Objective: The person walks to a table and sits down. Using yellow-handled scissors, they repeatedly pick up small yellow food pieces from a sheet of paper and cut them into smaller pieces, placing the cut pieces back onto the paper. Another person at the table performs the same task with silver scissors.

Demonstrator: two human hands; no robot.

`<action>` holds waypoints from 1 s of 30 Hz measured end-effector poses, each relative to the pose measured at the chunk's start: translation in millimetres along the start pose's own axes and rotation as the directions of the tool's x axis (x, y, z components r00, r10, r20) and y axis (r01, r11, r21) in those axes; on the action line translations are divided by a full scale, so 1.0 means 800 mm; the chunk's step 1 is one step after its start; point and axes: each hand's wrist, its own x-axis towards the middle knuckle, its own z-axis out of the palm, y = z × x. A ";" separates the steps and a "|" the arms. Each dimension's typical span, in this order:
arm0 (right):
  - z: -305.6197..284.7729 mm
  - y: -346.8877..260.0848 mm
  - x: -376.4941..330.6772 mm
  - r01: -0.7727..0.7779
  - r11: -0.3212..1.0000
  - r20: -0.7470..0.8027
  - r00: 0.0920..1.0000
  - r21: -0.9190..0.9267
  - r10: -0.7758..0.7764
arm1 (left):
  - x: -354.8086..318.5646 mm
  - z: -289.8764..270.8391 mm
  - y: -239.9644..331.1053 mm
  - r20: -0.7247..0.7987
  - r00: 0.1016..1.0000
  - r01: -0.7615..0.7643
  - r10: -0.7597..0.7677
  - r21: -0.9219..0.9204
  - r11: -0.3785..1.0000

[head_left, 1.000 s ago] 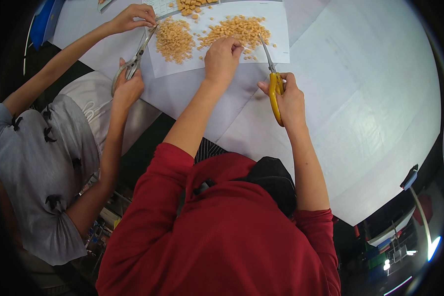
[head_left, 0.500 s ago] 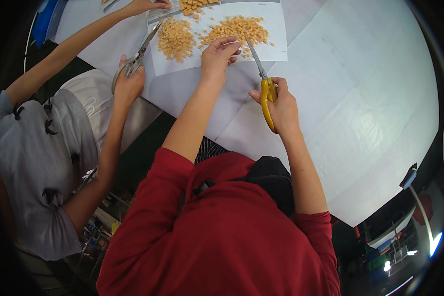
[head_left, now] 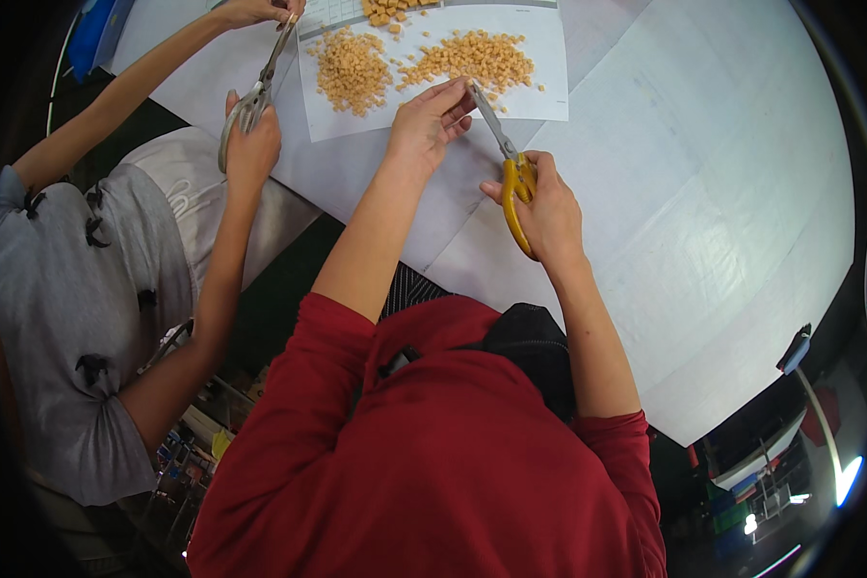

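Observation:
Thumb and forefinger of my left hand (head_left: 424, 127) are pinched together over the near edge of a white paper sheet (head_left: 356, 127). What they hold is too small to make out. My right hand (head_left: 553, 214) is wrapped round yellow-handled scissors (head_left: 512, 197), whose grey blades reach up and left to my left fingertips. Just beyond my fingers, a loose spread of small tan cubes (head_left: 482, 60) lies on the sheet. Left of it is a second heap of tan bits (head_left: 349, 72). Several larger orange-tan chunks (head_left: 387, 10) sit at the far edge.
At my left, a co-worker in grey holds grey-handled scissors (head_left: 252, 114) in one hand (head_left: 252, 144), blades meeting the fingers of the other hand (head_left: 256, 10). The pale table covering (head_left: 703, 212) extends to my right. A blue bin (head_left: 96, 37) stands far left.
My scissors' blades have swung left from the cubes to my left fingertips. The co-worker's scissors have also moved, so their tips now meet that person's other hand.

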 end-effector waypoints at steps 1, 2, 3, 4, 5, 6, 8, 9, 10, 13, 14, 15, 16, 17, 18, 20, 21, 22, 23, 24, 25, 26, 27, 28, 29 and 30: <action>0.001 0.000 0.000 0.006 1.000 -0.004 1.000 -0.003 -0.006 | 0.000 -0.001 0.000 0.005 1.000 0.007 -0.007 0.022 1.000; 0.002 0.001 0.000 0.012 1.000 -0.009 1.000 -0.006 -0.012 | 0.000 -0.002 0.000 0.008 1.000 0.008 -0.008 0.024 1.000; 0.003 0.002 0.001 0.018 1.000 -0.013 1.000 -0.008 -0.019 | 0.000 -0.003 0.000 0.011 1.000 0.008 -0.009 0.027 1.000; 0.003 0.001 0.002 0.015 1.000 -0.011 1.000 -0.013 -0.015 | 0.000 -0.003 0.000 0.014 1.000 0.009 -0.009 0.029 1.000; 0.003 0.001 0.002 0.011 1.000 -0.010 1.000 -0.018 -0.011 | 0.000 -0.003 0.000 0.010 1.000 0.012 -0.012 0.023 1.000; 0.002 0.001 0.002 0.006 1.000 -0.009 1.000 -0.023 -0.007 | -0.001 -0.002 0.000 0.006 1.000 0.014 -0.014 0.017 1.000; 0.002 0.001 0.002 0.007 1.000 -0.014 1.000 -0.021 -0.007 | -0.003 0.000 0.001 -0.009 1.000 0.011 -0.011 0.002 1.000; 0.002 0.001 0.002 0.008 1.000 -0.017 1.000 -0.019 -0.008 | -0.004 0.002 0.001 -0.020 1.000 0.005 -0.005 -0.006 1.000; 0.002 0.001 0.002 0.007 1.000 -0.019 1.000 -0.014 -0.007 | -0.004 0.003 0.001 -0.031 1.000 -0.002 0.001 -0.014 1.000; 0.003 0.001 0.002 0.001 1.000 -0.018 1.000 -0.005 -0.001 | -0.003 0.003 0.000 -0.046 0.999 -0.018 0.018 -0.001 1.000; 0.002 0.001 0.002 -0.003 1.000 -0.012 1.000 -0.007 0.002 | -0.003 0.005 0.000 -0.059 0.998 -0.030 0.032 0.026 0.999; 0.002 0.001 0.003 -0.007 1.000 -0.007 1.000 -0.008 0.007 | -0.005 0.008 0.000 -0.072 0.996 -0.041 0.045 0.053 0.998; 0.004 0.005 0.004 -0.005 1.000 -0.018 1.000 -0.019 0.005 | -0.006 0.011 0.000 -0.084 0.995 -0.052 0.059 0.080 0.995; 0.007 0.012 0.008 -0.003 1.000 -0.028 1.000 -0.029 0.003 | -0.004 0.013 -0.002 -0.089 0.990 -0.097 0.113 0.163 0.982; 0.008 0.015 0.011 -0.003 0.999 -0.037 0.999 -0.038 0.002 | -0.001 0.014 -0.004 -0.090 0.982 -0.139 0.165 0.246 0.959; 0.001 0.017 0.018 -0.049 0.998 -0.025 0.999 -0.027 0.049 | 0.002 0.015 -0.008 -0.048 0.935 -0.276 0.351 0.523 0.806; -0.003 0.018 0.022 -0.074 0.997 -0.019 0.997 -0.023 0.073 | 0.004 0.014 -0.011 0.021 0.885 -0.351 0.466 0.689 0.635; -0.006 0.020 0.026 -0.080 0.997 -0.021 0.997 -0.020 0.079 | 0.007 0.013 -0.015 0.114 0.823 -0.399 0.556 0.813 0.424; -0.009 0.023 0.029 -0.086 0.996 -0.024 0.996 -0.017 0.086 | 0.011 0.012 -0.021 0.206 0.772 -0.466 0.602 0.827 0.314; -0.012 0.025 0.031 -0.092 0.996 -0.027 0.995 -0.014 0.091 | 0.015 0.011 -0.025 0.299 0.713 -0.525 0.634 0.828 0.199; -0.015 0.025 0.031 -0.111 0.994 -0.020 0.994 0.006 0.111 | 0.019 0.011 -0.030 0.392 0.647 -0.575 0.654 0.814 0.080; -0.019 0.025 0.032 -0.130 0.991 -0.012 0.991 0.024 0.131 | 0.023 0.011 -0.035 0.445 0.599 -0.574 0.666 0.819 -0.031; -0.023 0.024 0.032 -0.149 0.988 -0.006 0.989 0.044 0.150 | 0.025 0.014 -0.037 0.500 0.549 -0.565 0.670 0.812 -0.143; -0.024 0.024 0.032 -0.150 0.988 -0.007 0.989 0.044 0.151 | 0.026 0.016 -0.038 0.556 0.498 -0.549 0.666 0.796 -0.253; -0.025 0.022 0.031 -0.151 0.988 -0.008 0.988 0.043 0.152 | 0.027 0.017 -0.038 0.566 0.509 -0.523 0.649 0.802 -0.290; -0.025 0.021 0.030 -0.152 0.988 -0.010 0.988 0.042 0.152 | 0.027 0.018 -0.036 0.576 0.518 -0.497 0.632 0.804 -0.325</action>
